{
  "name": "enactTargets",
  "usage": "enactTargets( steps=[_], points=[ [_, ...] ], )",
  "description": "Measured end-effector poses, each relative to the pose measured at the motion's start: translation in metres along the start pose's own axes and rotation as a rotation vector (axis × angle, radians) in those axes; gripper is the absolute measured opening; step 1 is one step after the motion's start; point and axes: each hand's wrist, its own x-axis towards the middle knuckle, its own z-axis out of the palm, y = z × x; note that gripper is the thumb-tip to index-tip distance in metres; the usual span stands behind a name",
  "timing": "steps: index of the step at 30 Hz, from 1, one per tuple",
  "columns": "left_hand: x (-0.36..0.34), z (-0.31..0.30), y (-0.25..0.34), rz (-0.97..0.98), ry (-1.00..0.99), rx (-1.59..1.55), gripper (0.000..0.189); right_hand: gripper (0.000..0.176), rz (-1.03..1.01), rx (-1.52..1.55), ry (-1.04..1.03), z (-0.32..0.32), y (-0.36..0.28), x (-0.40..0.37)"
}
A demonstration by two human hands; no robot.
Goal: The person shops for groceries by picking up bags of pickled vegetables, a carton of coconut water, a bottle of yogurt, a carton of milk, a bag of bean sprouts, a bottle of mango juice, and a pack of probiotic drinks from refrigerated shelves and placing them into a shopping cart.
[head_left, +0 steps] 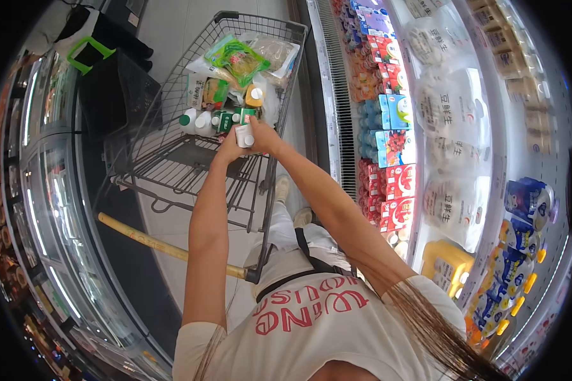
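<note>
Both hands reach forward over the grey wire shopping cart. My left hand grips one side of a white-capped carton, and my right hand closes round its other side. Just beyond my fingers stand green-and-white cartons and white bottles, one with a green cap. A yellow bottle with a white cap sits behind them. Farther up in the cart lie a green produce bag and a clear plastic package.
The cart's yellow handle crosses at lower left. Right of the cart runs a chilled shelf with red drink packs, blue packs and bagged white packages. At left are a black basket with a green handle and glass-fronted coolers.
</note>
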Motion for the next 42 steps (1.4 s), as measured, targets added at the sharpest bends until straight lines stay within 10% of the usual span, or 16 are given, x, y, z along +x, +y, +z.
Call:
enactTargets(
  steps=[8, 12, 14, 16, 21, 36, 42],
  points=[
    [0.004, -0.017, -0.010, -0.044, -0.171, 0.267, 0.083, 0.074, 0.233, -0.476, 0.088, 0.026, -0.026, -0.018],
    [0.002, -0.017, -0.012, 0.045, -0.303, 0.442, 0.087, 0.038, 0.226, -0.864, 0.018, 0.035, -0.048, -0.030],
    [0.003, -0.013, -0.015, 0.078, -0.330, 0.418, 0.077, 0.053, 0.244, -1.006, -0.002, 0.042, -0.054, -0.038],
    [-0.016, 0.001, 0.044, -0.446, -0.380, -0.025, 0.063, 0.062, 0.309, -0.975, -0.141, 0.037, -0.060, -0.043],
    [-0.010, -0.010, 0.051, -0.867, -0.374, -0.262, 0.042, 0.052, 0.221, -0.836, -0.176, 0.052, -0.049, -0.050],
    [0.017, -0.028, -0.007, -0.632, -0.694, -0.132, 0.045, 0.029, 0.029, -0.297, 0.407, -0.014, -0.077, -0.131],
    [0.006, -0.014, 0.021, -0.735, -0.244, 0.268, 0.050, 0.018, 0.089, 0.012, 0.646, -0.025, -0.031, -0.277]
  ],
)
